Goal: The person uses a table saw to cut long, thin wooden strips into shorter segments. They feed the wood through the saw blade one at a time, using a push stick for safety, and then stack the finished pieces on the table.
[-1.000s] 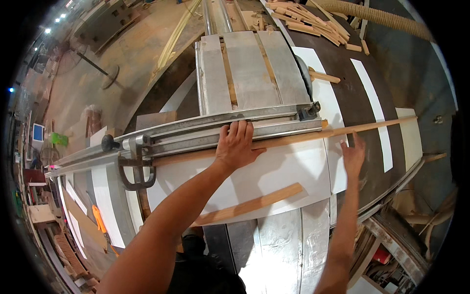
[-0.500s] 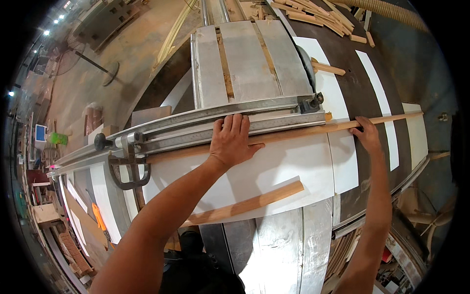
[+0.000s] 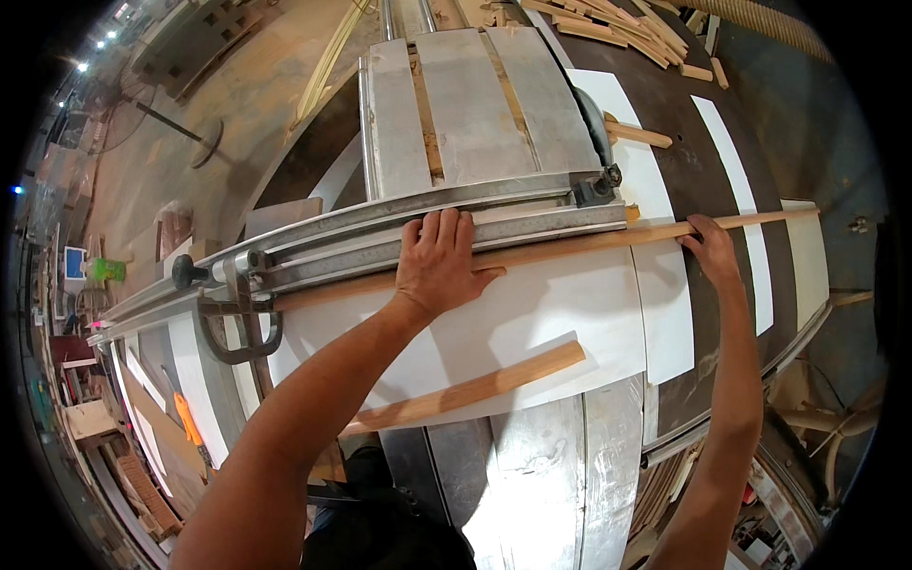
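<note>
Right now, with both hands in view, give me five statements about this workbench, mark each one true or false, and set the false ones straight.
1. The left hand has its fingers over the metal fence. True.
2. The right hand hangs clear of the long wooden strip. False: the right hand's fingers are on the strip.
3. The shorter wooden piece lies nearer the person than the long strip. True.
4. The pile of wood offcuts is at the lower left of the picture. False: it is at the upper right, on the dark brown surface.
5. The orange-handled tool lies to the left of the left forearm. True.
</note>
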`<state>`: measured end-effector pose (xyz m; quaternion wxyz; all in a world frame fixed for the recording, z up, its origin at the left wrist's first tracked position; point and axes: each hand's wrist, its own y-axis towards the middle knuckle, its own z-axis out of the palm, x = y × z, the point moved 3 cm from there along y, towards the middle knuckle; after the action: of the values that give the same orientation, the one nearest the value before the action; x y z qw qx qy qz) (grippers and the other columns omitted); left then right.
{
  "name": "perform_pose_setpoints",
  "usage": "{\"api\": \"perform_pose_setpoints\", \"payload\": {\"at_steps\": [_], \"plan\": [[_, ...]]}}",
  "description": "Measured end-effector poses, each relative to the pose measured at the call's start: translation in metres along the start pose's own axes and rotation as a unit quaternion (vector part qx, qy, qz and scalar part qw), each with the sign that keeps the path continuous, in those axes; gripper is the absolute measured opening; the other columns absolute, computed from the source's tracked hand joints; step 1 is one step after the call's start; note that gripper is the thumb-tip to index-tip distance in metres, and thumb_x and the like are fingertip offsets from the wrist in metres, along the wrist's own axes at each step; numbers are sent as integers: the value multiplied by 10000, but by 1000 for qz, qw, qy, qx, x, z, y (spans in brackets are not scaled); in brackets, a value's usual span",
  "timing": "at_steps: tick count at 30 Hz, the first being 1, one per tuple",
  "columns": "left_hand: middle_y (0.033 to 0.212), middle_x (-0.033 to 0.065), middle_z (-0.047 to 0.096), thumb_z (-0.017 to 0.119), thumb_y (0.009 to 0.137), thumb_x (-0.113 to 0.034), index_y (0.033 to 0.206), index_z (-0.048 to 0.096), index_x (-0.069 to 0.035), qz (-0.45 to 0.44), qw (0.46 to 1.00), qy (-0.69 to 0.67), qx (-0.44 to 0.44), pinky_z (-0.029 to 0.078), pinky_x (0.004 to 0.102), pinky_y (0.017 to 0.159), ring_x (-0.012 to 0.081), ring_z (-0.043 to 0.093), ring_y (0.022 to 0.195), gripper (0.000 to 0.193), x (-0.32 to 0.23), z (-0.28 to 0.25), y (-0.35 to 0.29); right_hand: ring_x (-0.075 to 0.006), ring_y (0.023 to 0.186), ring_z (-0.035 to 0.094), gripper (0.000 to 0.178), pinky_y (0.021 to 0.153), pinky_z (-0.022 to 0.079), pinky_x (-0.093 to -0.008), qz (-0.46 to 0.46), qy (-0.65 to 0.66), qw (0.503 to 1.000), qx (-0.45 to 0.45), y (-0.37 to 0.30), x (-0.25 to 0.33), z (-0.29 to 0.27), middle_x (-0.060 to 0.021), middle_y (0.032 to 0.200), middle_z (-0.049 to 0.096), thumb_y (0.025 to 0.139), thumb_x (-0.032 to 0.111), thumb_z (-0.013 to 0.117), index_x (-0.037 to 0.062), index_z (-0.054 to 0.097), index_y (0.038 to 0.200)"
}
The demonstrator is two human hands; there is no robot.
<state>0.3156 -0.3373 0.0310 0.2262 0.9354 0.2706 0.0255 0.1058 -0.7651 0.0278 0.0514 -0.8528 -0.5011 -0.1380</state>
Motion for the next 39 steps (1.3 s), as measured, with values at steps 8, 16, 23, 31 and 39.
{"api": "perform_pose_setpoints", "payload": {"at_steps": [8, 16, 23, 31, 39], "plan": [[1116, 115, 562, 863, 606, -591, 1183, 577, -6, -6, 1000, -1, -2, 405, 449, 897, 297, 546, 1038, 870, -1, 0, 1, -341, 1151, 650, 478, 989, 529, -405, 0, 0, 1000, -11, 1, -7, 3, -180, 1290, 660, 829, 162, 810, -45, 667, 1235], [1108, 108, 550, 853, 618, -614, 1184, 572, -9, -15, 1000, -3, 20, 400, 446, 905, 288, 540, 1038, 875, -1, -1, 0, -325, 1160, 651, 482, 1003, 532, -395, 22, 2, 1000, -6, -1, -3, 3, -164, 1302, 659, 831, 165, 814, -33, 669, 1246], [1100, 103, 550, 844, 629, -628, 1193, 575, -12, -8, 1000, 4, 14, 400, 445, 903, 286, 539, 1033, 877, -2, -1, 2, -327, 1153, 653, 471, 994, 536, -401, 11, 0, 1000, -16, -2, -8, 3, -160, 1296, 663, 842, 163, 804, -23, 668, 1253], [1101, 107, 541, 832, 642, -655, 1195, 572, -9, -6, 999, 26, 20, 393, 434, 893, 279, 527, 1032, 889, -1, 0, 1, -330, 1132, 665, 486, 974, 546, -404, 15, 6, 999, -28, -2, 0, 3, -164, 1283, 667, 824, 165, 821, -31, 670, 1242], [1084, 104, 536, 832, 640, -654, 1194, 568, -9, 2, 1000, 24, 2, 394, 437, 894, 281, 529, 1022, 890, -1, 0, 1, -330, 1109, 672, 477, 958, 550, -401, -2, 7, 999, -46, -2, -2, 5, -173, 1251, 678, 814, 158, 828, -40, 675, 1221]]}}
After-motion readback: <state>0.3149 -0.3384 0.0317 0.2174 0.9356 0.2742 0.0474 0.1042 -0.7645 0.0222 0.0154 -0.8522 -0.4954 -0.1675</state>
